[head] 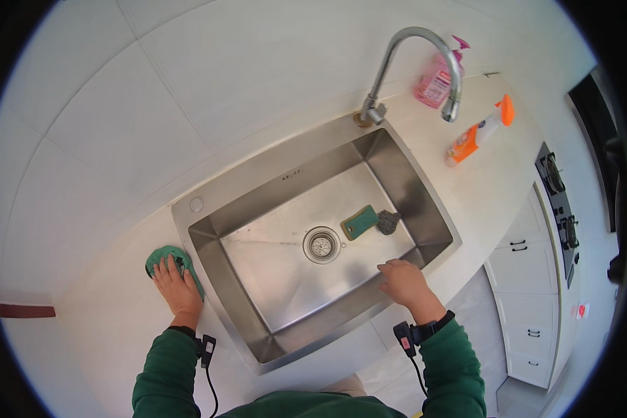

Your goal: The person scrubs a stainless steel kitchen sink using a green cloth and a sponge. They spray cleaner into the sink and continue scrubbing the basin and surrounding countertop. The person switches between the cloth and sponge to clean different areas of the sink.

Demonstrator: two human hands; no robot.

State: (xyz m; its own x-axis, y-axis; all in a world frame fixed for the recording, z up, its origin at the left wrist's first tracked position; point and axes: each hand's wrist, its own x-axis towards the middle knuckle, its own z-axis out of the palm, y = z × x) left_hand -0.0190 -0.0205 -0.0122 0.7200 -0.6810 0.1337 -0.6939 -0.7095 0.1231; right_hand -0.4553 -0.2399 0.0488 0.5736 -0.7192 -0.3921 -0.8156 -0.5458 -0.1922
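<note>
My left hand [176,286] lies over a folded green cloth [162,254] and holds it down on the counter, just left of the sink. Part of the cloth is hidden under the palm. My right hand [405,285] hovers over the front right wall of the stainless steel sink [271,261], its fingers loosely bent and nothing visible in them. On the sink floor, a green and yellow scouring sponge [359,223] rests beside a steel wool scrubber [388,222]. The round drain strainer [322,245] is left of the sponge.
A gooseneck faucet [418,32] rises behind the sink. To its right, a pink pump bottle [432,86] and an orange-and-clear spray bottle [467,143] stand on the pale counter [480,193]. Farther right are a gas hob [560,209] and white cabinets [522,269]. Cables hang from both wrists.
</note>
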